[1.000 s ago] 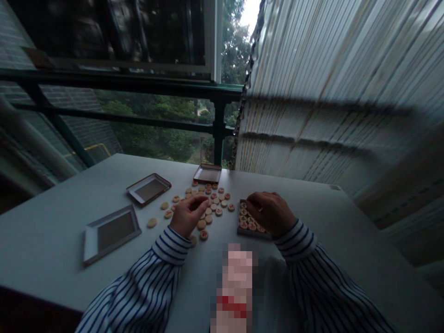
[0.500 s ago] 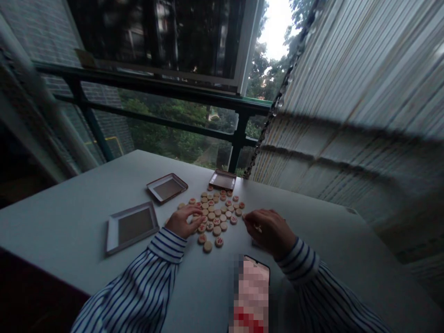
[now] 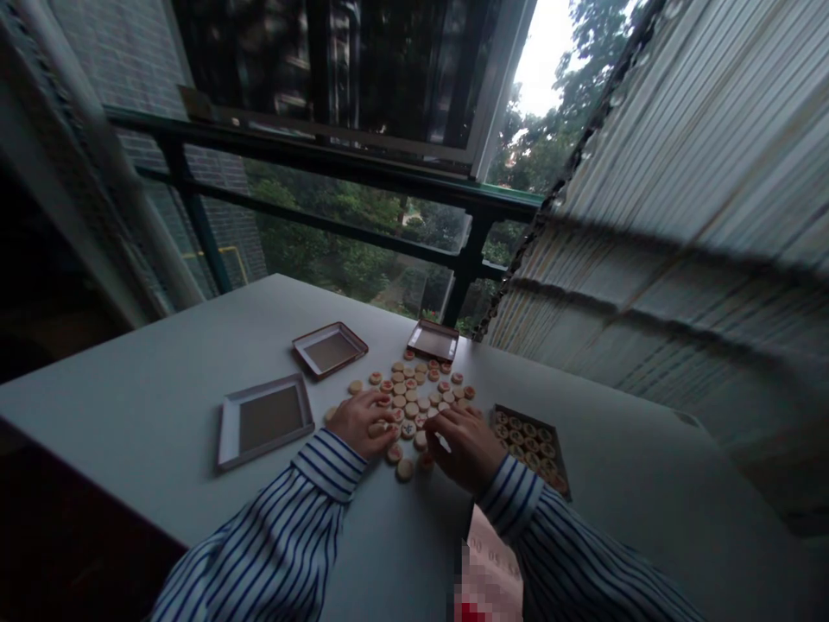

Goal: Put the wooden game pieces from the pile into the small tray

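Observation:
Round wooden Chinese chess pieces (image 3: 411, 410) lie loosely on the white table, some with red or dark characters facing up and others blank. My left hand (image 3: 361, 423) rests over the left side of the pile, fingers spread and touching pieces. Over the near right side of the pile, my right hand (image 3: 467, 442) reaches in with bent fingers, thumb apart from the forefinger; no held piece shows. Just right of it, a shallow box (image 3: 565, 471) contains several pieces set in rows, partly hidden behind my right wrist and sleeve.
Left of the pile lie a grey-white tray (image 3: 230, 432) and a brown-rimmed tray (image 3: 361, 350). Another shallow tray (image 3: 435, 340) is at the far edge. A phone (image 3: 496, 561) lies in front, partly under my right sleeve. Railing (image 3: 389, 181) and curtain (image 3: 648, 259) stand beyond the table (image 3: 161, 371).
My right hand has moved left from the box to the pile, uncovering the box of pieces. My left hand stays over the pile. The whole view has shifted slightly.

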Motion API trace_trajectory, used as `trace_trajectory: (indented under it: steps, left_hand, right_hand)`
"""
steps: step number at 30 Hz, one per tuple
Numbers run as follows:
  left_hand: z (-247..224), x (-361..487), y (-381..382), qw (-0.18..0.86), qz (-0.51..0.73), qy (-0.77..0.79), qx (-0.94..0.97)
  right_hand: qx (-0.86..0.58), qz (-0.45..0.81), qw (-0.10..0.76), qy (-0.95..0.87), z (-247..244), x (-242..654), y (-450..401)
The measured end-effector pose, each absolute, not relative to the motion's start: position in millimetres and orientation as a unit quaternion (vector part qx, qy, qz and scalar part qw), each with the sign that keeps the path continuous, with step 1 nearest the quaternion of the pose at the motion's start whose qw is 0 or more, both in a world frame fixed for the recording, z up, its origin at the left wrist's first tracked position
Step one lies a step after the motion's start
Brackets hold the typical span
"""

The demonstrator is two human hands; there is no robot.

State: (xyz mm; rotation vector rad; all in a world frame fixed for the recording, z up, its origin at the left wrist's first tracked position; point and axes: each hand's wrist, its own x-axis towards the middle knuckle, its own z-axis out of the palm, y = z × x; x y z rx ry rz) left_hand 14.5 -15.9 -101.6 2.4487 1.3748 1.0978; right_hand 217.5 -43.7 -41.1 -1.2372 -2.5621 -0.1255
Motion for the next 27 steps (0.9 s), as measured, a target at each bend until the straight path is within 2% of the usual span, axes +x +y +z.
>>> trace_trajectory:
  steps: [5,27]
  left_hand:
    - [-105,11,-14,0.050,0.337,0.460,0.820]
    - [-109,7,-12,0.021,0.274,0.469,0.839]
  right_hand:
    - [-0.431,-0.034,0.169,-0.886,-49,220,-42]
    - [-0.418,0.001,0.168,-0.893,-55,223,-42]
